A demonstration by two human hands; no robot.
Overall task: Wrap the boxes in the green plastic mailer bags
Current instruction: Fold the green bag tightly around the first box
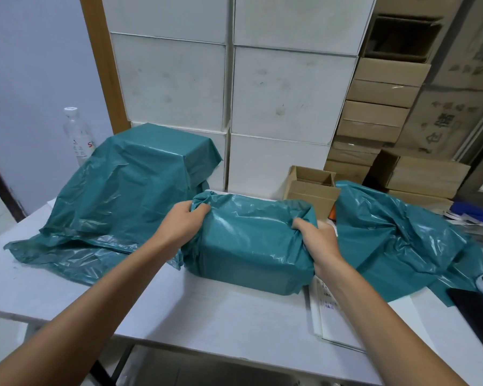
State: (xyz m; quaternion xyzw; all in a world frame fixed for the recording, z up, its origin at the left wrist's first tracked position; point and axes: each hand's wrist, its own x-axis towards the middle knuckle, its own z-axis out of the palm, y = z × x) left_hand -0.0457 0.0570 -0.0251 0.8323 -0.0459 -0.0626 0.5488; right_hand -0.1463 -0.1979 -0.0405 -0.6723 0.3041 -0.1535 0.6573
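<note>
White table (234, 316) holds a green-bagged box (248, 246), left hand (183, 221) and right hand (317, 239) each in closed grip on it.

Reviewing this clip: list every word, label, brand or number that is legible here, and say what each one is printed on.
Red letters on the clear plastic bottle label: only a partial "S" shows; the rest is hidden by a green bag.
Large dark characters on the brown cartons at right: blurred, not readable.
Small print on the white sheet beside the box being wrapped: too small to read.
Nothing else carries readable text.
</note>
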